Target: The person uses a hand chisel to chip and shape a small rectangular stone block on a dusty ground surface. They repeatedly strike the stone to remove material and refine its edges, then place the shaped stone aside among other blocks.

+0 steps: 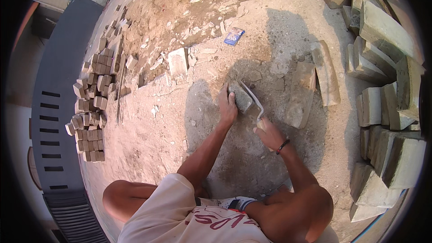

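My left hand (pixel 228 106) grips a grey paving block (pixel 241 98) by its left side, fingers curled over the far edge and thumb on top. In my right hand (pixel 269 135) is a trowel (pixel 255 99), its handle wrapped by my fingers. The trowel's thin blade stands edge-on along the block's right side; whether it touches the block I cannot tell. A dark band circles my right wrist. Both hands are low over the dusty ground in front of my bent knees, within my own shadow.
Long concrete pieces (pixel 300 94) lie right of my hands. Stacked concrete slabs (pixel 382 108) line the right side. Small blocks (pixel 92 144) are piled at left beside a dark gate (pixel 67 85). Ahead lie a pale block (pixel 178 62), a blue packet (pixel 234 36) and broken rubble.
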`<state>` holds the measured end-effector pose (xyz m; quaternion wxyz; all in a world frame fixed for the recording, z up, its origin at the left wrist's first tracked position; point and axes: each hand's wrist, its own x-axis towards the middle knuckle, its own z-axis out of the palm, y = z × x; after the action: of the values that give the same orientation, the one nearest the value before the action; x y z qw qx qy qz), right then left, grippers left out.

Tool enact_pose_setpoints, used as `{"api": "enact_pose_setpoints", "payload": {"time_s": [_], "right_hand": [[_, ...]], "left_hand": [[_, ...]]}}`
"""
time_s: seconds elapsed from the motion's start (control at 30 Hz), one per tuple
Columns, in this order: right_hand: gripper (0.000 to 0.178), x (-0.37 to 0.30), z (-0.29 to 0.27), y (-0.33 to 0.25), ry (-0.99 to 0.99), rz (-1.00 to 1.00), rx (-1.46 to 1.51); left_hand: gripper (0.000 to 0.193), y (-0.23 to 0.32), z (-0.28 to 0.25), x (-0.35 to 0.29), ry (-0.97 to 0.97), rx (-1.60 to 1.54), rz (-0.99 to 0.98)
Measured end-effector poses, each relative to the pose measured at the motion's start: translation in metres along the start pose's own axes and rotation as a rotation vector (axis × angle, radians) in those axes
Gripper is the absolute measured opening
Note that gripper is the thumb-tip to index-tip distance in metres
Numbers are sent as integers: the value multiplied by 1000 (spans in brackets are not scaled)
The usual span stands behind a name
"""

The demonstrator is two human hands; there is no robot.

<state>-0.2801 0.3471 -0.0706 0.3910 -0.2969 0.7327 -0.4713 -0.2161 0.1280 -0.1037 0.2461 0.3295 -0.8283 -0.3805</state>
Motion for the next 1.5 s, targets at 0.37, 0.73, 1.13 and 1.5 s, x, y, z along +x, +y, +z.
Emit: {"api": "enact_pose_setpoints", "payload": {"time_s": [0.37,0.73,1.13,1.5], "right_hand": [[44,-33,50,25,9,302,540],[52,-20,27,15,174,158,226],[49,-16,37,-34,209,-103,66],[43,21,33,-3,99,112,164]], "left_hand": [[78,15,-13,-52,-23,110,32],[63,39,-25,-18,-45,13,-82],[59,48,-29,24,32,229,-204],[53,52,-19,37,-3,332,-220]]}}
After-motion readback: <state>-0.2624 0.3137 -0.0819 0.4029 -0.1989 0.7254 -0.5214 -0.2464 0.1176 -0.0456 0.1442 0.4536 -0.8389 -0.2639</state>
